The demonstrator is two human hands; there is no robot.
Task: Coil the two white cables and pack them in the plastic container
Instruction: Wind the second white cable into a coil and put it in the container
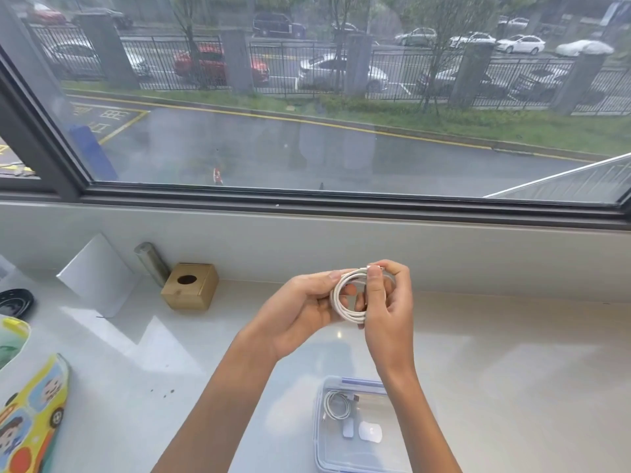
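The left hand (300,312) cups the left side of the coiled white cable (345,302), fingers curled behind it and thumb on its upper edge. The right hand (386,312) pinches the right side, its thumb laid down across the loops. Both hands hold the coil above the desk (512,370). It is a slim, glossy cord wound in several turns into a ring slightly taller than wide, long axis near vertical, with the open face turned toward the camera. One plug end sticks out at the top, pointing right under the right forefinger.

Below the wrists, the clear plastic container (321,438) sits open on the desk. The second white cable (336,404) lies flat in its far-left corner, already coiled, beside two small white pieces (370,431). Farther left stand a wooden box (190,285) and a metal cylinder (152,262); a window (307,148) runs behind.
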